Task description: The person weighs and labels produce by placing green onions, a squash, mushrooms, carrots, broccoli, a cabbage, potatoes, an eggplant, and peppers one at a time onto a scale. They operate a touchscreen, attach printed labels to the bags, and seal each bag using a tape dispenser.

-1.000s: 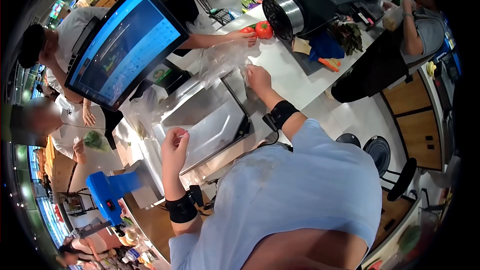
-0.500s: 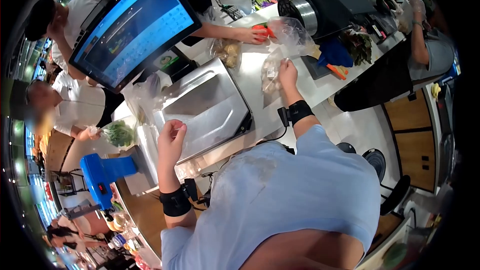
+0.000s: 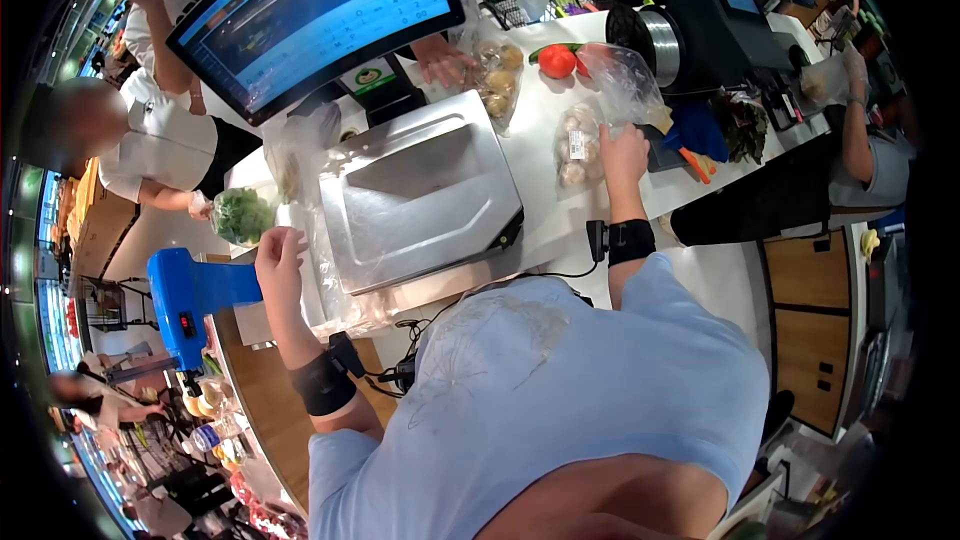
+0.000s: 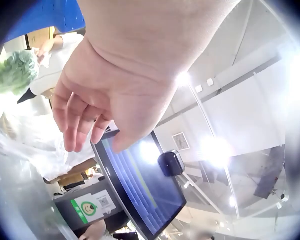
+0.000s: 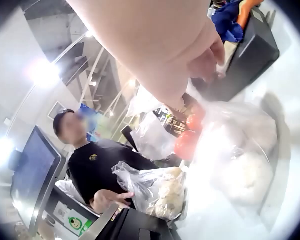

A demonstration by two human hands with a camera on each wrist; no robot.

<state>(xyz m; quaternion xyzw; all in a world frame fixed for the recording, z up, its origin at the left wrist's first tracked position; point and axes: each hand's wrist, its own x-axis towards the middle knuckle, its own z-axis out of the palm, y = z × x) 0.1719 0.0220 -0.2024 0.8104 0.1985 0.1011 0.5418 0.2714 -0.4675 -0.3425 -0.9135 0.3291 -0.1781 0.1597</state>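
My right hand (image 3: 627, 155) is beside a clear bag of white, round produce (image 3: 577, 148) with a label, lying on the counter. Seen from the right wrist, its fingers (image 5: 210, 65) curl loosely above the bag's near end, with nothing visible between them. My left hand (image 3: 281, 258) hangs in the air left of the steel weighing plate (image 3: 425, 200), its fingers relaxed and holding nothing. Just beyond it, another person's gloved hand (image 3: 200, 205) holds a clear bag of leafy green vegetable (image 3: 243, 215).
Red tomatoes (image 3: 557, 61) and a bag of potato-like produce (image 3: 497, 80) lie behind the plate. A large screen (image 3: 320, 20) overhangs the counter's far side, with another person's hand (image 3: 442, 60) near it. A blue device (image 3: 185, 305) stands at left.
My right hand came away from the plate with the bag, which now lies flat on the counter. My left hand moved left. The other person's hand left the tomatoes; the greens came nearer.
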